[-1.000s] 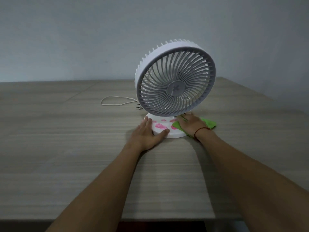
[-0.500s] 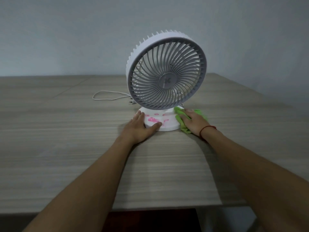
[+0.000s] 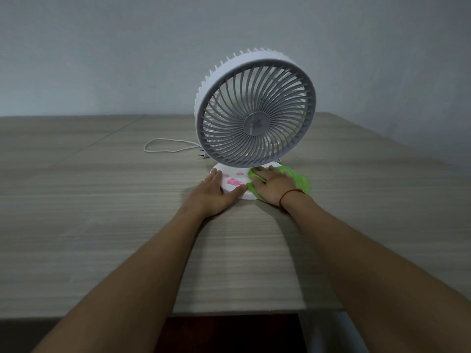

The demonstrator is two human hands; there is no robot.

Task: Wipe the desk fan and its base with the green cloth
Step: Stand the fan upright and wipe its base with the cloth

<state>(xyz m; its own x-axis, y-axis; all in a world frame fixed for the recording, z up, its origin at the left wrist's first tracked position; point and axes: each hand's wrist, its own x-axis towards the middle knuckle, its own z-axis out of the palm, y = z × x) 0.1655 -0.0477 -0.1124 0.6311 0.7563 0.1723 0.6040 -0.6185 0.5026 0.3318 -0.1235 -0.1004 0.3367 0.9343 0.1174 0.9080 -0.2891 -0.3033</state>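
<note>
A white desk fan (image 3: 254,110) with a grey spiral grille stands upright on the wooden desk, facing me. Its round white base (image 3: 235,191) carries pink blotches (image 3: 233,181). My left hand (image 3: 216,194) lies flat against the base's left front edge, thumb on the rim. My right hand (image 3: 274,186), a red string at the wrist, presses the green cloth (image 3: 300,180) onto the right side of the base. Most of the cloth is hidden under the palm; its edges bunch out at the right and at the fingertips.
The fan's white cord (image 3: 165,146) loops on the desk behind and left of the fan, with the plug (image 3: 201,155) lying loose. The desk's front edge (image 3: 229,313) runs near the bottom; its right edge slants away past the fan. A plain wall stands behind.
My right hand has slid the cloth from the base's right rim further onto its top, towards the pink blotches. The left hand keeps its hold on the base. The view has shifted.
</note>
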